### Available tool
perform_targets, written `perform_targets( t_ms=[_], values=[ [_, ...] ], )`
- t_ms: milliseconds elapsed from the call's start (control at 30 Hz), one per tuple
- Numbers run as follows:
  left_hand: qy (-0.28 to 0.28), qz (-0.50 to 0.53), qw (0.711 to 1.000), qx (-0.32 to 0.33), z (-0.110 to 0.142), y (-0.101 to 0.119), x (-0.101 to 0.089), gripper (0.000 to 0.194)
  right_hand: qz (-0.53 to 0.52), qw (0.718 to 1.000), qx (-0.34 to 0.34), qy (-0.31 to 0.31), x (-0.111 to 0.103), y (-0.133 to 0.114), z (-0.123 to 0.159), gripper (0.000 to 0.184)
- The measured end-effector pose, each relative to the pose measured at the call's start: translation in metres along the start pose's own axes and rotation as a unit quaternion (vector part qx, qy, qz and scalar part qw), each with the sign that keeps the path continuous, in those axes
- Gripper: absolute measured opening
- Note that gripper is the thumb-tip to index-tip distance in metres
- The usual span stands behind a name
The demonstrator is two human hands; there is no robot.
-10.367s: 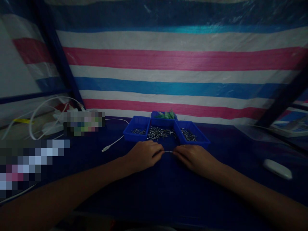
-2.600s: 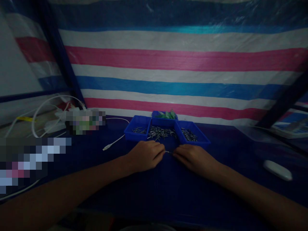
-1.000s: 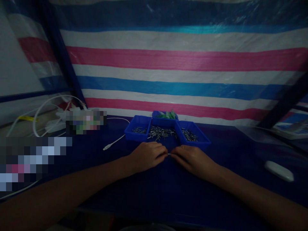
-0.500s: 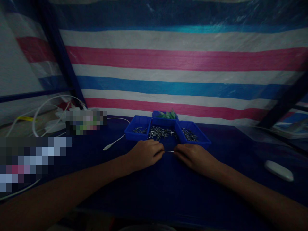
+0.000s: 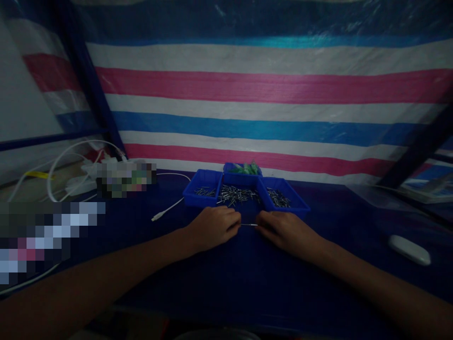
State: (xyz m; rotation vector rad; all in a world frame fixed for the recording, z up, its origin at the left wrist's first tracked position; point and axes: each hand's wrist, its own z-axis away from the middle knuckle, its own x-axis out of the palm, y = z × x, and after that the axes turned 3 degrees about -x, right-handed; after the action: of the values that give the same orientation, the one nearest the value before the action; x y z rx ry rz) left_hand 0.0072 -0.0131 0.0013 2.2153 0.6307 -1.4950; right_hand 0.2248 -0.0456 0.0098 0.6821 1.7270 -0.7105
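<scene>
Striped sheeting is hung at twelve o'clock. At six o'clock from the loose metal pins, a thin metal piece is pinched by left hand and right hand. Two-handed holding is judged the present step; steadiness (it is slim) is required next.

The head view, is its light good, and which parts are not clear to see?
Head view: dim overall; the blue table goes nearly black toward its near edge; faint shine on the striped sheet; wide-angle stretch toward the sides; mosaic blocks hide patches at left; the thin metal piece between the hands is too small to read in detail.
</scene>
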Motion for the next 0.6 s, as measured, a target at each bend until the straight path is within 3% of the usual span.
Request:
perform_targets(
  t_ms=[267, 600],
  values=[
    [0.002, -0.001, 1.0, -0.004, -0.0005, 0.001, -0.0015, 0.008, -0.003, 1.0, -0.004, 0.001, -0.0005, -0.0012, -0.0004, 0.005],
    [-0.008, -0.02, 1.0, -0.018, -0.0003, 0.0064, -0.007, 0.019, 0.028, 0.999, 0.01, -0.012, -0.0011, -0.0028, -0.0017, 0.022]
  ],
)
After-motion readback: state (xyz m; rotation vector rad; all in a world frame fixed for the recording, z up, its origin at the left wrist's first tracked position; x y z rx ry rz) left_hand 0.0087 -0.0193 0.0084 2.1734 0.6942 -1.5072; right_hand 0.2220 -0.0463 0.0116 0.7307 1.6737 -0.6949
